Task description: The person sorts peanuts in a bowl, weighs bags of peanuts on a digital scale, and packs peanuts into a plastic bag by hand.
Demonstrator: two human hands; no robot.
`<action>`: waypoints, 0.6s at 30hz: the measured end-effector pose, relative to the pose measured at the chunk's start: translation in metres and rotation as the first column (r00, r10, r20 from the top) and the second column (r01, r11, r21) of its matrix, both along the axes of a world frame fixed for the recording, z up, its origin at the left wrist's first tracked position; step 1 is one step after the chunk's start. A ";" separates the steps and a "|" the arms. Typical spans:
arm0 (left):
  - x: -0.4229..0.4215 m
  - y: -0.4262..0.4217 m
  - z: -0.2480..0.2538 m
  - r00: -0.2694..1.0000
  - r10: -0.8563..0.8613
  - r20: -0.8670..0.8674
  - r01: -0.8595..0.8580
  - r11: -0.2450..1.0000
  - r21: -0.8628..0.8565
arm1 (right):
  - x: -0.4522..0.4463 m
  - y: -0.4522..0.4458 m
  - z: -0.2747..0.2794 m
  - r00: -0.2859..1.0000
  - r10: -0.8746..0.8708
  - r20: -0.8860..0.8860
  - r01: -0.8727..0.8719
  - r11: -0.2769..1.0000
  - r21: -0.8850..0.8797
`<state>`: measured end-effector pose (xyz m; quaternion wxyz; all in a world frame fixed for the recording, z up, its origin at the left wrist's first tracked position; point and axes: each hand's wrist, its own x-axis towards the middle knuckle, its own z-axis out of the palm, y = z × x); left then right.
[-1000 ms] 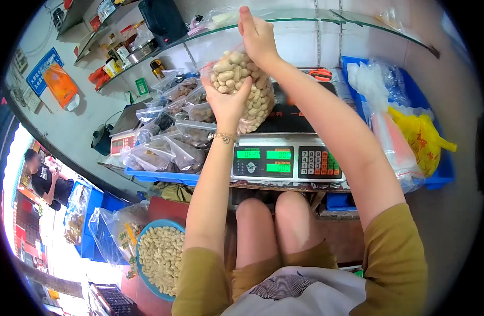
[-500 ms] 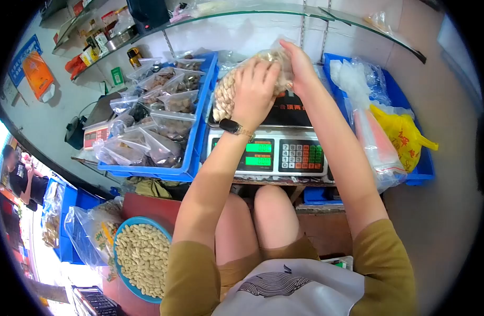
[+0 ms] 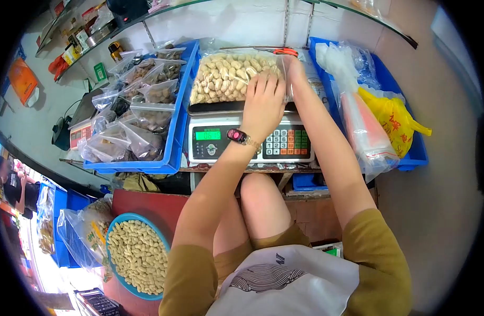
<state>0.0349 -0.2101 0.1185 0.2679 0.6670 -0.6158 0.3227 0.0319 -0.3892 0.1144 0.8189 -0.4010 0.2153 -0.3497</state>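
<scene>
A clear plastic bag of unshelled peanuts point(image 3: 221, 79) lies flat across the top of the electronic scale point(image 3: 236, 145). My left hand point(image 3: 264, 102), with a watch at its wrist, rests on the bag's right part, fingers stretched over the plastic. At the bag's right edge is my right hand point(image 3: 295, 78); it appears to hold the plastic there, with its fingers partly hidden. Green digits glow on the scale's display, and its keypad point(image 3: 287, 142) shows right of the watch. More peanuts fill a blue basin point(image 3: 163, 234) at lower left.
A blue tray point(image 3: 171, 158) of small filled bags stands left of the scale. Another blue tray point(image 3: 413, 158), with plastic bags and a yellow bag point(image 3: 392, 118), is on the right. Orange-handled scissors point(image 3: 285, 51) lie behind the scale. A person point(image 3: 21, 184) stands far left.
The bag has come down from a tilted, raised position to lying flat on the scale. My left hand has flattened onto it. The display has changed from zeros to other digits.
</scene>
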 end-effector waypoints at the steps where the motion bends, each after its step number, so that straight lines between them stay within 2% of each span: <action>1: -0.002 0.001 -0.004 0.998 0.047 0.039 -0.049 0.998 0.033 | -0.013 0.019 0.012 0.997 -0.001 0.077 0.001 1.000 0.006; 4: -0.005 0.004 -0.013 0.996 0.067 0.053 -0.067 0.998 0.007 | -0.019 0.027 0.008 0.976 -0.215 0.022 0.215 0.977 -0.009; 6: -0.010 0.007 -0.018 0.997 0.079 0.017 -0.079 0.997 -0.022 | -0.019 0.007 -0.010 0.980 -0.196 0.032 0.197 0.980 -0.031; 8: -0.020 0.010 -0.023 0.995 0.089 -0.042 -0.091 0.995 -0.039 | -0.031 0.023 0.002 0.975 -0.220 0.001 0.220 0.974 -0.054; 9: -0.028 0.012 -0.025 0.993 0.092 -0.079 -0.096 0.994 -0.045 | -0.021 -0.004 -0.019 0.985 -0.168 0.022 0.168 0.986 0.003; 10: -0.035 0.014 -0.026 0.989 0.093 -0.113 -0.100 0.994 -0.052 | -0.023 -0.001 -0.017 0.984 -0.170 0.049 0.170 0.985 0.003; 12: -0.048 0.021 -0.033 0.979 0.022 -0.204 -0.040 0.995 -0.086 | -0.029 0.005 -0.014 0.979 -0.179 0.102 0.179 0.984 0.004; 13: -0.056 0.026 -0.037 0.971 -0.006 -0.241 -0.020 0.994 -0.107 | -0.028 0.001 -0.017 0.970 -0.234 0.062 0.236 0.971 -0.022; 16: -0.078 0.041 -0.052 0.943 -0.120 -0.312 0.056 0.977 -0.207 | -0.034 -0.008 -0.021 0.973 -0.199 0.113 0.209 0.975 -0.082; 17: -0.087 0.048 -0.058 0.929 -0.156 -0.335 0.085 0.973 -0.217 | -0.036 -0.009 -0.019 0.965 -0.259 0.025 0.261 0.962 -0.076; 18: -0.095 0.055 -0.063 0.914 -0.192 -0.358 0.115 0.967 -0.227 | -0.039 -0.007 -0.016 0.968 -0.248 0.021 0.249 0.965 -0.081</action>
